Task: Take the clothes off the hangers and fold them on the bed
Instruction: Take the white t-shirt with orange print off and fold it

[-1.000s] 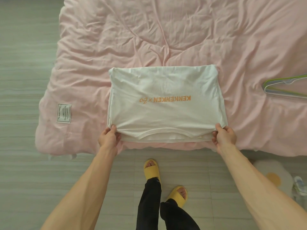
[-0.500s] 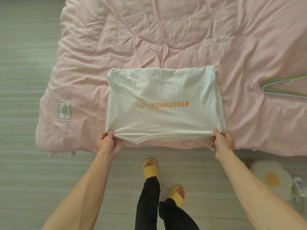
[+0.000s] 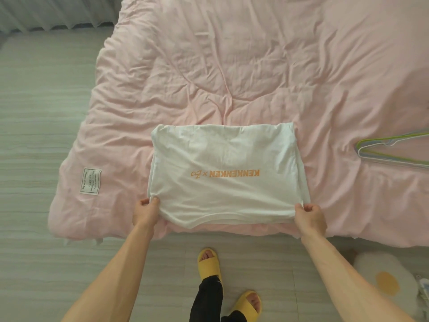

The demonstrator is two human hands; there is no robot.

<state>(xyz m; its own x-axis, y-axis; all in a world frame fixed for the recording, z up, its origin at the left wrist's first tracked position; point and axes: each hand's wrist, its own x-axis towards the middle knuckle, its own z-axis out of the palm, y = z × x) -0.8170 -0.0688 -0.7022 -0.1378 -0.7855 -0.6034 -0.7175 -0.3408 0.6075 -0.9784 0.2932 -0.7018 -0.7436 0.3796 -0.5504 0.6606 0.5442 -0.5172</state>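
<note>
White folded T-shirt [image 3: 222,173] lies at the near edge of the pink bed [image 3: 232,66]; left hand [image 3: 146,212] and right hand [image 3: 310,217] each pinch a near corner.

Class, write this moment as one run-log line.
step: folding | white T-shirt: folded, on pink duvet | left hand: pinches near-left corner | right hand: pinches near-right corner | hangers: empty, on duvet

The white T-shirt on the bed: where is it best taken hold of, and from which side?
Probably at the two near corners, from the person's side, as the left hand and right hand pinch it now. The white T-shirt lies as a wide flat rectangle on the pink duvet, loose layered edge nearest, so corner grips should catch all layers.
</note>
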